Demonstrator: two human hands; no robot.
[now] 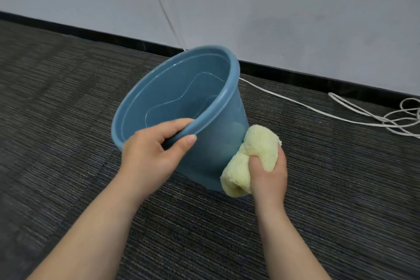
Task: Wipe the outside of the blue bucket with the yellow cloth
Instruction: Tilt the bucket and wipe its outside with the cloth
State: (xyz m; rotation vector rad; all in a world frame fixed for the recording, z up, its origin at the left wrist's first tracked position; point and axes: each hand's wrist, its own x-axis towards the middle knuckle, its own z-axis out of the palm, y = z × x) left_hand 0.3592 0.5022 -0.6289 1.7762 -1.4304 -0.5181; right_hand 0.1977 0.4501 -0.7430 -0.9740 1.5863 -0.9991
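Tilted blue bucket (216, 157) on the carpet (68, 120), outer wall under wipe.
It looks light, stiff and slick; the rim is the surest hold, and there the left hand (154, 154) curls its fingers (172, 125) inside, thumb outside. The yellow cloth (256, 143), soft and bunched, is squeezed in the right hand (269, 173) and pressed to the wall beyond its fingers.

The bucket (211, 143) stands tilted on the carpet (68, 120), its open mouth turned toward the left. The left hand (152, 152) grips the near rim, fingers inside and thumb outside. The right hand (269, 173) holds the bunched cloth (250, 157) pressed against the bucket's outer wall, low on its right side. A white cable (318, 110) lies along the wall (295, 7).
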